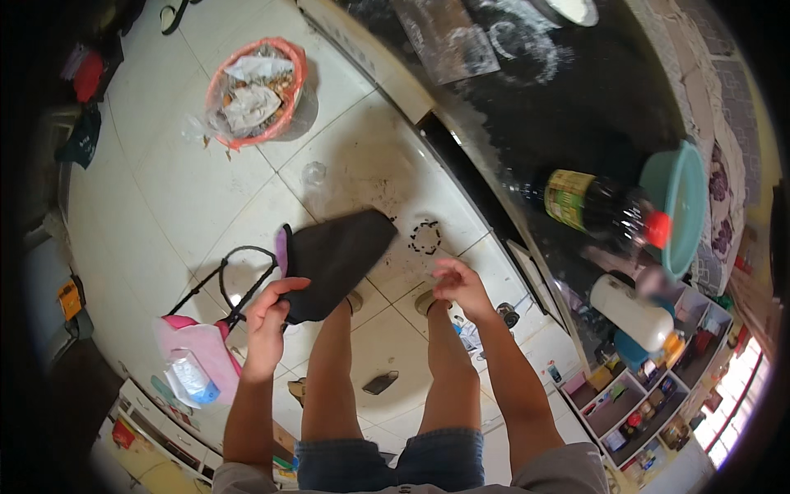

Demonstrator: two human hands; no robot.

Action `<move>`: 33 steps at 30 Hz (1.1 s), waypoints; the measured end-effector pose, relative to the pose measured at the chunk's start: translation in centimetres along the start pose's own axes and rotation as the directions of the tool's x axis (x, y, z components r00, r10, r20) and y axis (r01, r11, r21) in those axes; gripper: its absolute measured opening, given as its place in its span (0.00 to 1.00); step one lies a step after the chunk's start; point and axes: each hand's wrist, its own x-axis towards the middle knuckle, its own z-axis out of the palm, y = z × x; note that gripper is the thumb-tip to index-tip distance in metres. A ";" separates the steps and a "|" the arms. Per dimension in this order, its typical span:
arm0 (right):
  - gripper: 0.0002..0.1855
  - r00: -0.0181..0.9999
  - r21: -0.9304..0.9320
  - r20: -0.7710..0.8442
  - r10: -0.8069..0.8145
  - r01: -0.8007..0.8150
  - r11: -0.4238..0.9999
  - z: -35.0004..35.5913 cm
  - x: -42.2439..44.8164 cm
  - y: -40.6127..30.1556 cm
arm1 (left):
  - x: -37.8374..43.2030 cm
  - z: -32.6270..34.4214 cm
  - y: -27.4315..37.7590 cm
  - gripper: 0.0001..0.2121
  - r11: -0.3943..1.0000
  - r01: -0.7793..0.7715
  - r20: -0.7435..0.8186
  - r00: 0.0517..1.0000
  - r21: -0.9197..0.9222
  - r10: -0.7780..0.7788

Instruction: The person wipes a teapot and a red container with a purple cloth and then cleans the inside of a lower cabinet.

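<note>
My left hand (270, 327) grips the near left corner of a black cloth item (339, 262), which spreads out in the air above the floor; a purple edge shows at its left side. Empty and with fingers slightly curled, my right hand (460, 288) is held to the right, apart from the cloth. Just beyond that hand, a ring of small black pieces (426, 237) shows above the tiles. Beside my left hand is a black-wrapped frame (223, 265) with a pink padded seat (203, 352), on which a white and blue packet (192, 376) rests.
A bin with a red liner (300, 62), full of waste, stands on the tiled floor. A dark counter (531, 117) along the right bears a large dark bottle with a red cap (592, 200) and a teal basin (694, 204). A sectioned shelf (636, 395) is at lower right; a dark flat object (380, 383) lies between my legs.
</note>
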 end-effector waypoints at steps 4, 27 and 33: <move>0.34 0.984 0.041 0.111 -0.137 0.133 0.990 3.8 8.7 0.4 | 2.1 0.7 -0.3 0.16 0.989 -0.146 -0.005 0.989 0.011 0.146; 0.05 0.734 -0.527 0.286 -0.616 0.657 0.539 -1.4 26.1 0.3 | 21.2 -1.4 -8.8 0.21 0.684 -0.522 0.126 0.832 0.510 0.541; 0.11 0.793 -0.292 0.191 -0.578 0.608 0.738 -5.2 23.2 -3.5 | 24.7 -0.1 -8.4 0.26 0.333 -0.562 0.352 0.780 0.757 0.516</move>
